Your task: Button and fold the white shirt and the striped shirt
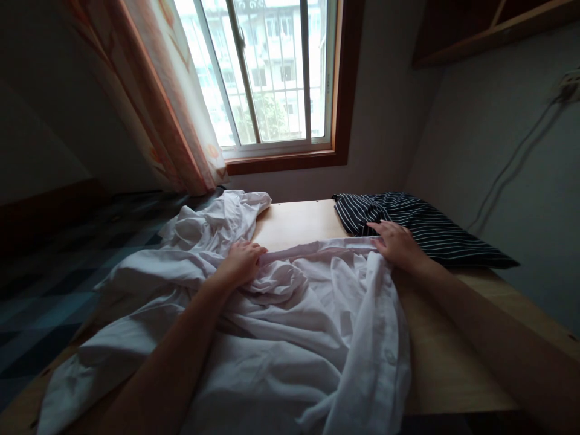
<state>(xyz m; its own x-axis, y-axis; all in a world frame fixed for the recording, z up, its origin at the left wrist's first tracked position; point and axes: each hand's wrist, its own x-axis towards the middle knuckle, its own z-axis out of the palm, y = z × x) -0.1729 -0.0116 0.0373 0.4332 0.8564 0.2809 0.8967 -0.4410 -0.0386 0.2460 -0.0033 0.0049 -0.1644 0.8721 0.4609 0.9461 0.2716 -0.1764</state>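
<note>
A white shirt [281, 350] lies rumpled over a pale wooden board [299, 220], its buttoned edge running down the right side. Its narrow band stretches between my two hands. My left hand [242, 261] is closed on the band's left end, fingers bent over the cloth. At the band's right end, my right hand [396, 243] pinches the cloth between thumb and fingers, beside the striped fabric. More bunched white cloth lies beyond my left hand.
Black fabric with white stripes [435, 226] lies folded at the board's back right. A checked bedspread [54, 290] spreads on the left. Behind stand a window [272, 72] and an orange-patterned curtain [158, 90]. A cable [507, 163] hangs on the right wall.
</note>
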